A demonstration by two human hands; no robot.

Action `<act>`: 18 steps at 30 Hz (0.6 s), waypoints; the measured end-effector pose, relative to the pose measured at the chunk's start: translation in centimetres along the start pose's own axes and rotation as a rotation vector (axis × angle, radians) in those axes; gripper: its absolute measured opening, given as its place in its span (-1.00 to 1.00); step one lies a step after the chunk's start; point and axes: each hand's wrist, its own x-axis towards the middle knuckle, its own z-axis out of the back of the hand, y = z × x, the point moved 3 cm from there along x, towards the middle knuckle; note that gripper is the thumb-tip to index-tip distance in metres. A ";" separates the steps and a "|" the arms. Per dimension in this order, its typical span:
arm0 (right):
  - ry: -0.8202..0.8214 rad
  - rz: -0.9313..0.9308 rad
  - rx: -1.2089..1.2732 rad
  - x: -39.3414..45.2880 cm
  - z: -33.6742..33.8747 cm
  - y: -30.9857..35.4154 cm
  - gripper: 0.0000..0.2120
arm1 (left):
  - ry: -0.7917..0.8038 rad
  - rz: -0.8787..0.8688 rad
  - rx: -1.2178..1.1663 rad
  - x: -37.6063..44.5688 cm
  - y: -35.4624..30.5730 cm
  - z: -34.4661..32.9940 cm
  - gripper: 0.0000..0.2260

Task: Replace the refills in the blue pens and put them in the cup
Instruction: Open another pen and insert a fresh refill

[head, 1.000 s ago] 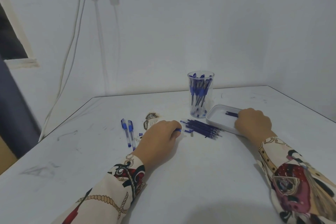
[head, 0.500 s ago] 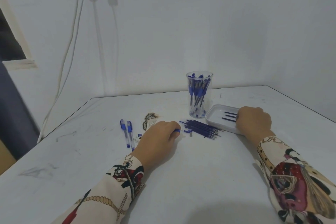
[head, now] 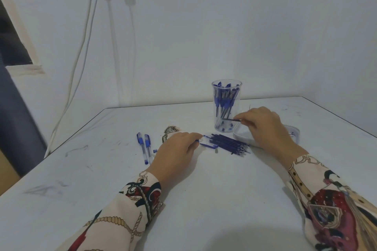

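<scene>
A clear cup [head: 226, 106] full of blue pens stands at the back of the white table. My right hand [head: 265, 126] is raised over the white tray [head: 294, 131], pinching a thin dark refill [head: 230, 119] in front of the cup. A pile of blue refills [head: 229, 144] lies left of the tray. My left hand [head: 175, 153] rests on the table beside the pile, fingers closed on an opened pen barrel [head: 201, 139]. Two whole blue pens [head: 143, 147] lie further left.
A blue pen cap [head: 208, 145] and small pen parts [head: 155, 151] lie near my left hand. A brown stain [head: 170, 131] marks the table behind it. White cables [head: 81, 53] hang down the wall at the left. The table's right edge [head: 336, 117] runs diagonally.
My right hand has lifted out of the tray with one refill and moved left toward the cup. My left hand has stayed in place on the pen barrel.
</scene>
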 end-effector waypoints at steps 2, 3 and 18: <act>0.058 0.079 0.077 -0.3 -0.4 1.0 -0.78 | -0.008 0.016 -0.005 0.1 0.3 0.1 -0.70; 0.086 0.102 0.090 -0.4 -0.6 1.3 -0.78 | -0.010 0.023 -0.008 0.2 0.4 0.1 -0.70; 0.140 0.072 0.133 -0.7 -0.8 2.2 -0.78 | -0.023 0.016 -0.052 0.1 0.3 0.5 -0.70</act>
